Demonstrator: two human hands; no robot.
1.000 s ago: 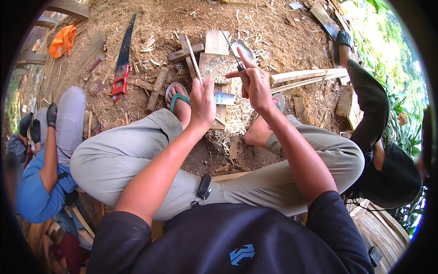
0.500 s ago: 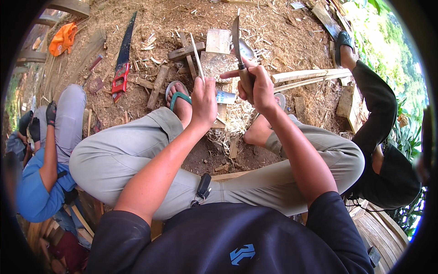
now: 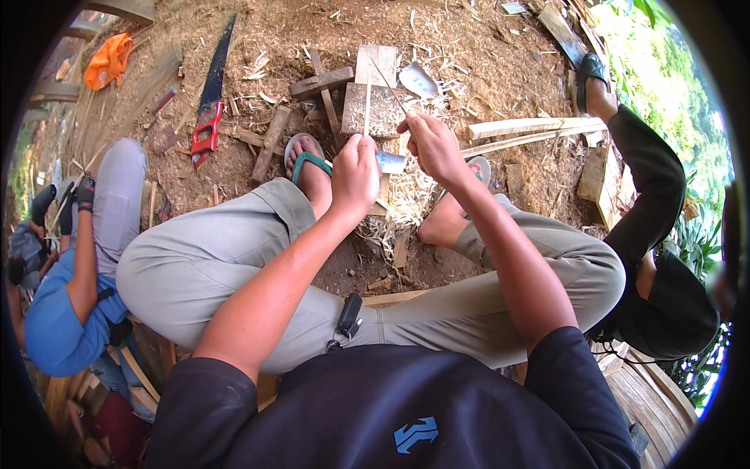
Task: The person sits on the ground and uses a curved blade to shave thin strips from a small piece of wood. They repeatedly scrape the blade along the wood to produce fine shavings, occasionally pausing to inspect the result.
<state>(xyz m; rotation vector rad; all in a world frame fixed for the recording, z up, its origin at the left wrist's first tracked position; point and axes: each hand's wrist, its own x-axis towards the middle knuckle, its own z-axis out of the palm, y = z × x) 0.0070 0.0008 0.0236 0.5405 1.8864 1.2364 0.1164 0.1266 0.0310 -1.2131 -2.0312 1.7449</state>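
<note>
Stick (image 3: 367, 105) of thin pale wood, held in the left hand (image 3: 355, 173), long axis almost upright in the view, pointing away from the body toward the wooden block (image 3: 375, 109) on the ground. Fist closed around the lower end, the rest rising above the knuckles. Blade (image 3: 388, 86), thin and long, gripped in the right hand (image 3: 432, 144), slanting up and to the left from the fingers, its tip near the upper part of the stick; touching or not, cannot tell. Right hand closed on the handle, just beside the left hand and slightly higher in the picture. Both hands above a heap of pale shavings (image 3: 406, 205) between the two feet in sandals. Near the block, a flat plank (image 3: 376, 62), and a metal trowel-like blade (image 3: 419, 79) lying on the soil. Further left, a handsaw (image 3: 212, 98) with a red handle, pointing away. On the right, two long pale slats (image 3: 531, 129) lying across. Other persons seated at both sides, one in a blue shirt (image 3: 51, 320) on the left, one in dark clothes (image 3: 664, 305) on the right.
</note>
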